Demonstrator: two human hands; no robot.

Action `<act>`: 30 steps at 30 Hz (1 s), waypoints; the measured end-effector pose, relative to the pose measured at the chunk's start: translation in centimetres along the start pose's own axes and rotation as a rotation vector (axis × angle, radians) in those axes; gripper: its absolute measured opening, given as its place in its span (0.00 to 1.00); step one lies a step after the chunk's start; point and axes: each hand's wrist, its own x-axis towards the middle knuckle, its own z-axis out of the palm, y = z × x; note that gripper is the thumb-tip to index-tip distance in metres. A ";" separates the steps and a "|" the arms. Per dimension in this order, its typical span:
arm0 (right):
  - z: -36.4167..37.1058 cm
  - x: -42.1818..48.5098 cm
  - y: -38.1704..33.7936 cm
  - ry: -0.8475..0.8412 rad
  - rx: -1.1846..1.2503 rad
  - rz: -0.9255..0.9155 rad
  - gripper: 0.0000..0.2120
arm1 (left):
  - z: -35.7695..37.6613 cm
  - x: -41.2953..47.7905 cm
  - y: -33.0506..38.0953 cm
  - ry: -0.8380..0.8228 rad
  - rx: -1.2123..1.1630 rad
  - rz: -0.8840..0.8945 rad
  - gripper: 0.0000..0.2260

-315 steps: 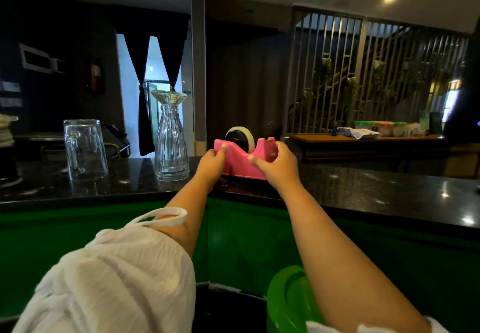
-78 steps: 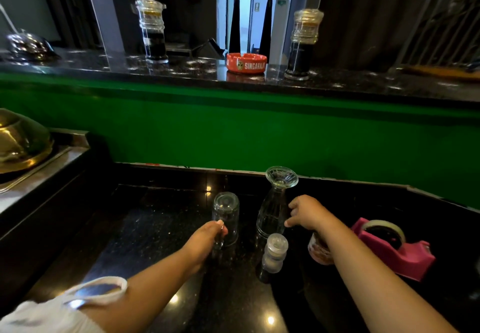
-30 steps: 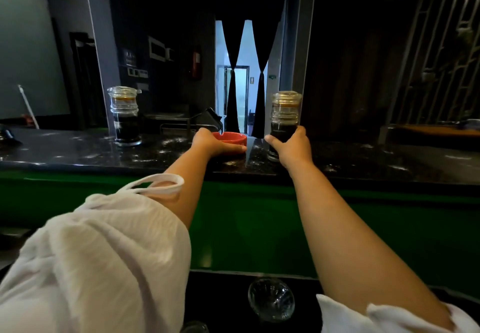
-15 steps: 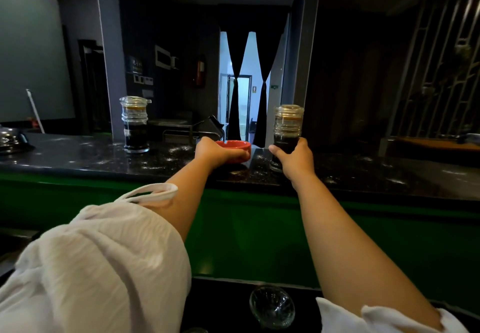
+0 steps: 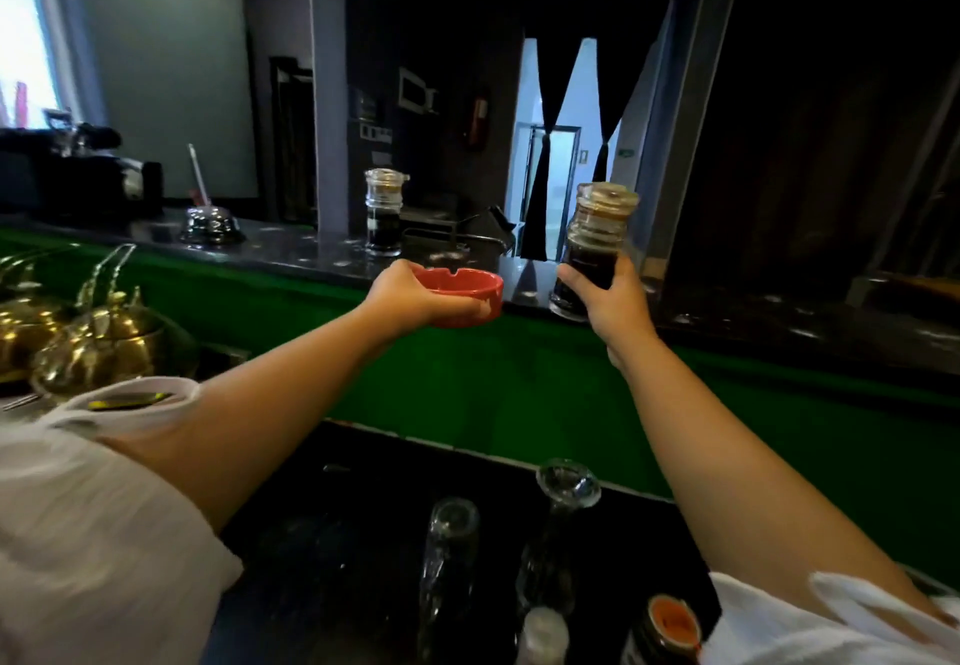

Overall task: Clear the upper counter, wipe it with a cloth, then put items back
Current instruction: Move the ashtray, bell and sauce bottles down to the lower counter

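Observation:
My left hand grips a red ashtray by its near rim, holding it in the air just in front of the dark upper counter. My right hand is wrapped round a glass jar with dark contents, lifted and tilted slightly at the counter's edge. A second similar jar stands on the upper counter to the left. On the lower black counter stand a glass and a glass carafe, both blurred.
A silver call bell and dark equipment sit on the upper counter at the left. Brass pots stand at the lower left. A small white-capped bottle and an orange-lidded jar are at the bottom edge.
Both hands have lifted the ashtray and the jar off the upper counter and drawn them toward me. The view has tilted down and left.

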 end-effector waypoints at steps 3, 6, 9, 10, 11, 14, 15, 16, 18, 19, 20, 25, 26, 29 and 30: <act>0.9 -5.0 -0.6 -0.085 0.070 0.060 0.23 | -1.8 -4.3 -1.5 0.006 0.028 -0.049 0.45; 1.5 -10.4 -0.3 -0.176 0.112 0.110 0.19 | -2.9 -8.6 -3.6 0.016 0.080 -0.068 0.45; 2.4 -15.6 1.5 -0.221 0.105 0.158 0.19 | -3.6 -12.3 -6.2 0.032 0.082 -0.082 0.42; 2.7 -17.4 2.3 -0.237 0.098 0.176 0.19 | -3.9 -13.5 -7.2 0.033 0.078 -0.087 0.42; 3.1 -19.0 3.3 -0.255 0.087 0.200 0.19 | -4.2 -14.6 -8.2 0.031 0.068 -0.091 0.43; 4.5 -23.5 6.8 -0.275 0.052 0.274 0.21 | -4.7 -17.1 -11.8 0.021 0.019 -0.119 0.48; 5.1 -24.8 8.1 -0.262 0.035 0.299 0.22 | -4.9 -17.8 -13.0 0.015 0.017 -0.123 0.47; 5.7 -25.9 9.3 -0.241 0.010 0.327 0.22 | -5.0 -18.4 -14.2 0.008 0.023 -0.126 0.46; 6.9 -27.8 11.7 -0.192 -0.063 0.386 0.24 | -5.2 -19.4 -16.5 -0.022 0.037 -0.128 0.46; 7.4 -28.5 12.8 -0.167 -0.097 0.415 0.25 | -5.2 -19.8 -17.6 -0.036 0.040 -0.128 0.46; 7.9 -29.1 13.7 -0.139 -0.121 0.443 0.27 | -5.4 -20.1 -18.7 -0.053 0.042 -0.135 0.46; 9.2 -30.5 16.3 -0.008 -0.222 0.517 0.28 | -5.6 -20.9 -22.0 -0.130 0.032 -0.137 0.42; 9.3 -30.7 16.7 0.011 -0.241 0.524 0.28 | -5.6 -21.0 -22.5 -0.147 0.022 -0.143 0.41; 9.7 -31.0 17.8 0.054 -0.273 0.536 0.27 | -5.5 -20.9 -23.8 -0.188 0.034 -0.144 0.43; 9.8 -31.1 18.1 0.063 -0.286 0.537 0.26 | -5.5 -20.7 -24.3 -0.196 0.048 -0.140 0.45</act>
